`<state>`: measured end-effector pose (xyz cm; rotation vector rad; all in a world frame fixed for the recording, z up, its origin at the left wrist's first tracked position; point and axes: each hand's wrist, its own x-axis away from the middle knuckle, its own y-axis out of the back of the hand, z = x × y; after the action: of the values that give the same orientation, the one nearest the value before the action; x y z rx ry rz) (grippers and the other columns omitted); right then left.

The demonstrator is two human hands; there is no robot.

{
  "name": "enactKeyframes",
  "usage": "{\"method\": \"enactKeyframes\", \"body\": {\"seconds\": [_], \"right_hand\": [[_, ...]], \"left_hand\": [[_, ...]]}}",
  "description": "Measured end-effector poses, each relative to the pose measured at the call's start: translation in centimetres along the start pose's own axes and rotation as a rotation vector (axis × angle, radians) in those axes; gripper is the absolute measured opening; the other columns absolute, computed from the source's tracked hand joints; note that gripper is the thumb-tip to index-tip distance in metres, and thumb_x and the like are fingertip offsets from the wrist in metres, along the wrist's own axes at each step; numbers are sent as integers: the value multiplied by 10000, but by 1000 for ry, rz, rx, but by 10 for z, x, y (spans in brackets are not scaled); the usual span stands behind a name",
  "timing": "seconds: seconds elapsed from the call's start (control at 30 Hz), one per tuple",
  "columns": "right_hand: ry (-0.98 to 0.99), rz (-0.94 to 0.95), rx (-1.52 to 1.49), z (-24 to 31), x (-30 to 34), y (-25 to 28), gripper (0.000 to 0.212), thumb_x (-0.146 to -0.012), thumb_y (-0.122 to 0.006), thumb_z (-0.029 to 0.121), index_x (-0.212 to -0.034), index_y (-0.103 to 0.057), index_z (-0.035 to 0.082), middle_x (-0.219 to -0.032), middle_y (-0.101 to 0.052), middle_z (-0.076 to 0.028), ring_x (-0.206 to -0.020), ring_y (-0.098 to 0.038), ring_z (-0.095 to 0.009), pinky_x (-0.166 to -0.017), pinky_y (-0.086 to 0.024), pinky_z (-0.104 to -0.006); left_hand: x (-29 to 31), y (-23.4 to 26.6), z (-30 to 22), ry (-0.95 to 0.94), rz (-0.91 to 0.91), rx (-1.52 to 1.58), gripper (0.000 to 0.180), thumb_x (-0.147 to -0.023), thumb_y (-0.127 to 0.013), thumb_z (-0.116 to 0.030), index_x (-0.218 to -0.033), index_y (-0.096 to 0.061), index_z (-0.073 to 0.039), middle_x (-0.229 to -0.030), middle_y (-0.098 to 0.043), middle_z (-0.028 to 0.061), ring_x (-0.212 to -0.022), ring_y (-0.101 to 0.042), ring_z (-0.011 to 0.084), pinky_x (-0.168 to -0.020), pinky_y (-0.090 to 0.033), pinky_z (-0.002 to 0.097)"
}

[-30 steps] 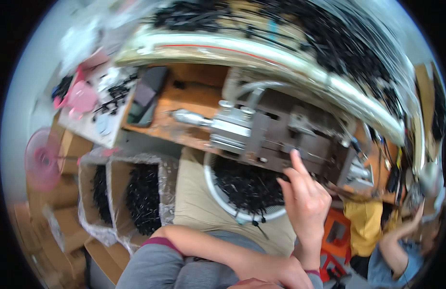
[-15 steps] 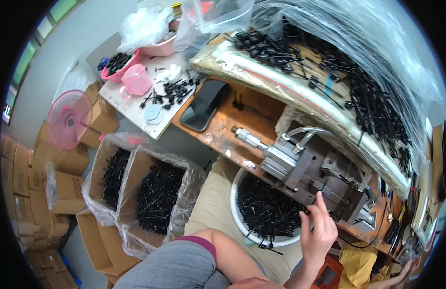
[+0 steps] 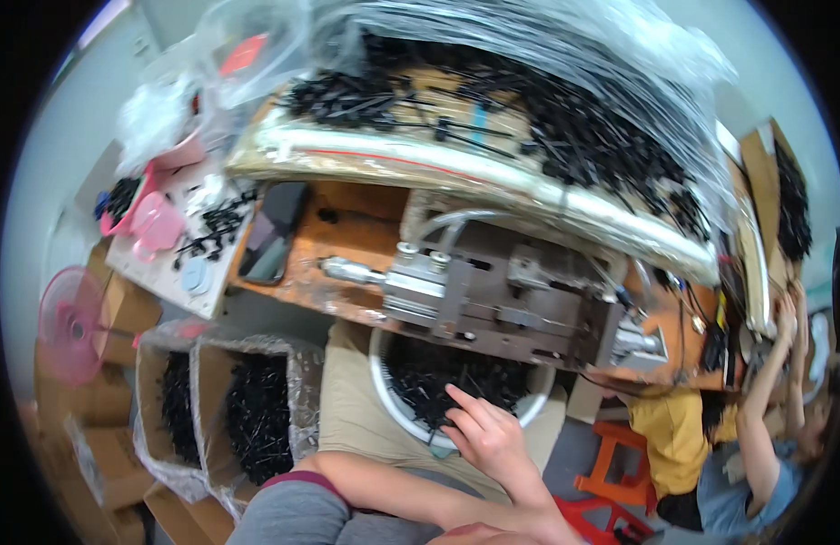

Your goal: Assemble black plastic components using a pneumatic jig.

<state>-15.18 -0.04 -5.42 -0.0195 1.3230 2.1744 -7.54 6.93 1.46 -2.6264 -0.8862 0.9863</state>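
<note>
My right hand (image 3: 484, 440) hovers above a white bucket (image 3: 382, 400), fingers loosely spread and pointing left, nothing visible in them. Many thin black parts with thicker heads (image 3: 438, 377) fill the bucket, which stands at my lap. My left forearm (image 3: 393, 490) lies across my body, its hand hidden beyond the right forearm or the lower edge. Past the bucket, a metal bench fixture (image 3: 502, 291) with a silver cylinder (image 3: 415, 291) sits on the wooden bench (image 3: 338, 227). A small metal block (image 3: 518, 316) is at its middle.
Black parts are heaped behind a plastic-wrapped roll (image 3: 393, 163). A phone (image 3: 273, 241) lies on the bench. Lined cartons of black parts (image 3: 256, 418) stand at left, beside a pink fan (image 3: 72, 327). At right are an orange stool (image 3: 615, 459) and another person (image 3: 747, 472).
My right hand has moved from the fixture's front edge back over the bucket. The whole view has turned, bringing the other person at right further into the picture.
</note>
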Motion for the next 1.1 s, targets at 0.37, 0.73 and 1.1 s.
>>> {"method": "enactKeyframes", "body": {"seconds": [0.37, 0.73, 1.1], "right_hand": [[-28, 114, 0, -2, 10, -16, 433, -783, -758, 164, -1178, -632, 40, -1349, -563, -144, -868, -645, -197, -716, -543, -315], [93, -268, -43, 4, -1, -20, 496, -749, -779, 30, -1217, -613, 32, -1306, -582, -215, -748, -654, -180, -619, -524, -274], [197, -432, -114, 4, 6, -12, 721, -727, -790, -51, -1337, -420, 56, -1271, -546, -307, -707, -698, -250, -591, -588, -303]], "left_hand": [[-21, 25, -112, -207, -494, 181, 181, -993, -498, -143, -1043, -570, 15, -995, -540, 108, -949, -553, 204, -911, -421, 330], [-31, 25, -84, -103, -334, 130, 147, -984, -519, -130, -1050, -571, -9, -1002, -557, 102, -959, -570, 205, -953, -397, 347], [-41, 19, -71, -77, -292, 129, 122, -974, -541, -117, -1057, -572, -33, -1010, -573, 97, -969, -586, 206, -995, -373, 363]]}}
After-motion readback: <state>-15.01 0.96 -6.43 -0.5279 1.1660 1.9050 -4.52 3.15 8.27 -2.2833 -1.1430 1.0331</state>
